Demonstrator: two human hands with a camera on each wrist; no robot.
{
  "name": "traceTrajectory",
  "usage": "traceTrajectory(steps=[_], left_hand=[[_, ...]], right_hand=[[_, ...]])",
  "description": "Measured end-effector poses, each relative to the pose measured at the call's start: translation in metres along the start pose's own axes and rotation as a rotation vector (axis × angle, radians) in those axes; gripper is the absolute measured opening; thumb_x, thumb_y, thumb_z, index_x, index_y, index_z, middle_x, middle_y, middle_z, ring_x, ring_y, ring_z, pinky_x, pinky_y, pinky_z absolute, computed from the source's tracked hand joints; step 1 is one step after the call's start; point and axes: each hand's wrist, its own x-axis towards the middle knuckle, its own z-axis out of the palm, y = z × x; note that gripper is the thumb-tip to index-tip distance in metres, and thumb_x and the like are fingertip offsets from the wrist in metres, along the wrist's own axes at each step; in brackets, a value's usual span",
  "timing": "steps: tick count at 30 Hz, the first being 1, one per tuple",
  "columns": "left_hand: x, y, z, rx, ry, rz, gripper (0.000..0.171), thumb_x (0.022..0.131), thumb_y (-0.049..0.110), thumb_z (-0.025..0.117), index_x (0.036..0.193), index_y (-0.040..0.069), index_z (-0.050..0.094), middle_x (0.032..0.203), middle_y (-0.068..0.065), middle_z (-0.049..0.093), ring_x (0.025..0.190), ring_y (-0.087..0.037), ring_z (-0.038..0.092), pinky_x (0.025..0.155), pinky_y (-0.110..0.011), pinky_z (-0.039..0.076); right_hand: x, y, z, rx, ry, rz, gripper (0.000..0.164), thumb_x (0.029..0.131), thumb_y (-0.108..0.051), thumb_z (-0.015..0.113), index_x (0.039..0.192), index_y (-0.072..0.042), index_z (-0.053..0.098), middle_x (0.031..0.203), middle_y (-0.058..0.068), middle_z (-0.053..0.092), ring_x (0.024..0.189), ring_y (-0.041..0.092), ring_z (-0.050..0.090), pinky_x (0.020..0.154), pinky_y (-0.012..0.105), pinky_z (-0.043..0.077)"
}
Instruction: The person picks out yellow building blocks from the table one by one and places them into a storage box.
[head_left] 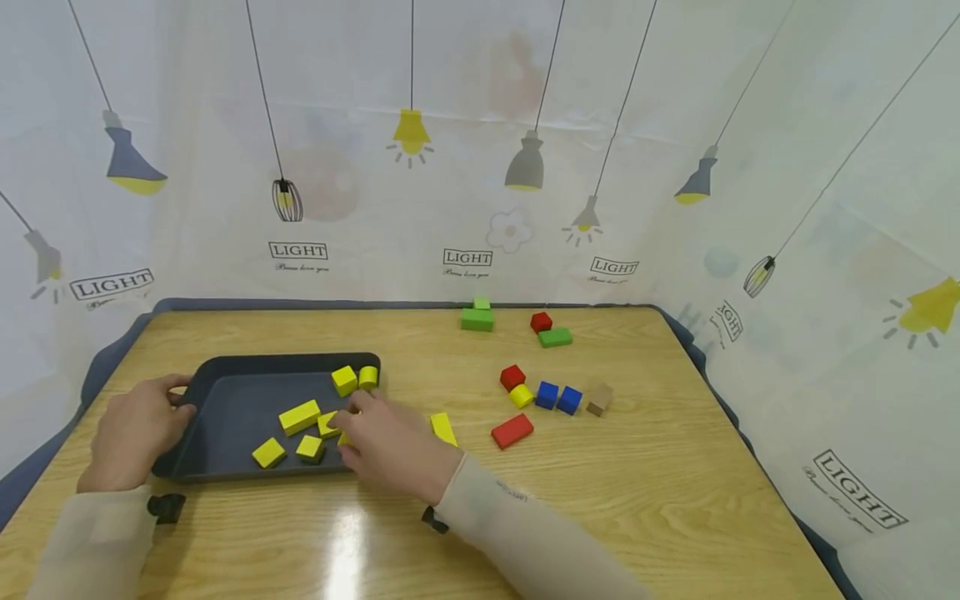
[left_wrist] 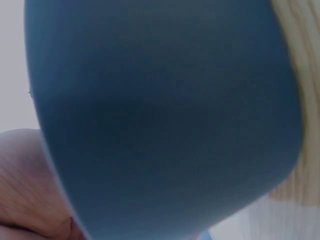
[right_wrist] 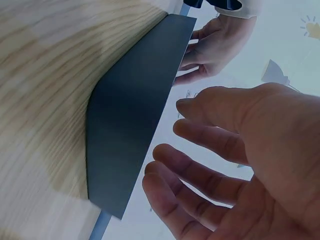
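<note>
A dark tray (head_left: pixel 232 400) lies on the left of the table with several yellow blocks in it. Among them are a long block (head_left: pixel 299 417), a cube (head_left: pixel 344 381) and a cylinder (head_left: pixel 368 377). My left hand (head_left: pixel 138 429) grips the tray's left end, thumb at the rim; the tray's outer wall (left_wrist: pixel 165 120) fills most of the left wrist view. Over the tray's right side hovers my right hand (head_left: pixel 393 442), its loosely bent fingers (right_wrist: pixel 200 175) parted from the thumb and no block seen between them. It partly hides a yellow block (head_left: pixel 343 439) below.
Right of the tray lie a yellow block (head_left: pixel 443 429), a red block (head_left: pixel 512 431), a red cube (head_left: pixel 513 377), a yellow cylinder (head_left: pixel 521 395), blue cubes (head_left: pixel 547 395) and a brown block (head_left: pixel 599 399). Green blocks (head_left: pixel 477 320) and another red block (head_left: pixel 541 322) sit near the far edge.
</note>
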Motion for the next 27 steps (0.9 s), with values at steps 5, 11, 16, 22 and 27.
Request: traceTrajectory(steps=[5, 11, 16, 22, 27], left_hand=[[0.0, 0.0, 0.0, -0.004, -0.004, -0.011, 0.05, 0.094, 0.011, 0.064, 0.14, -0.004, 0.051, 0.118, -0.031, 0.062, 0.091, -0.048, 0.058, 0.058, -0.046, 0.047], [0.001, -0.003, 0.001, -0.008, 0.006, -0.003, 0.05, 0.093, 0.012, 0.064, 0.14, -0.003, 0.052, 0.118, -0.03, 0.063, 0.089, -0.046, 0.059, 0.055, -0.043, 0.046], [0.003, -0.004, 0.001, -0.011, 0.008, -0.001, 0.05, 0.094, 0.013, 0.063, 0.14, -0.002, 0.052, 0.117, -0.029, 0.063, 0.089, -0.046, 0.058, 0.054, -0.043, 0.046], [0.005, -0.005, 0.001, -0.015, -0.002, -0.02, 0.052, 0.094, 0.013, 0.063, 0.142, -0.001, 0.05, 0.119, -0.028, 0.061, 0.088, -0.045, 0.058, 0.051, -0.041, 0.045], [0.004, -0.005, 0.002, -0.013, 0.0, -0.006, 0.051, 0.094, 0.013, 0.063, 0.141, -0.002, 0.051, 0.117, -0.029, 0.062, 0.087, -0.045, 0.059, 0.05, -0.04, 0.046]], right_hand=[[-0.013, 0.012, -0.004, 0.028, 0.013, 0.042, 0.031, 0.097, -0.03, 0.067, 0.127, -0.024, 0.068, 0.115, -0.004, 0.057, 0.095, 0.01, 0.048, 0.071, 0.016, 0.048], [-0.028, 0.028, -0.006, 0.05, -0.009, 0.108, 0.036, 0.096, -0.032, 0.07, 0.13, -0.023, 0.066, 0.118, -0.002, 0.056, 0.097, 0.012, 0.049, 0.078, 0.021, 0.05], [-0.044, 0.043, -0.008, 0.08, -0.007, 0.156, 0.038, 0.096, -0.033, 0.071, 0.131, -0.02, 0.066, 0.118, 0.0, 0.054, 0.099, 0.014, 0.049, 0.077, 0.02, 0.051], [-0.065, 0.062, -0.004, 0.121, 0.025, 0.17, 0.042, 0.093, -0.034, 0.074, 0.13, -0.016, 0.067, 0.113, 0.0, 0.053, 0.097, 0.014, 0.046, 0.076, 0.019, 0.049], [-0.08, 0.073, -0.001, 0.166, 0.002, 0.195, 0.051, 0.09, -0.038, 0.077, 0.132, -0.012, 0.065, 0.116, 0.003, 0.053, 0.097, 0.014, 0.048, 0.08, 0.021, 0.049]])
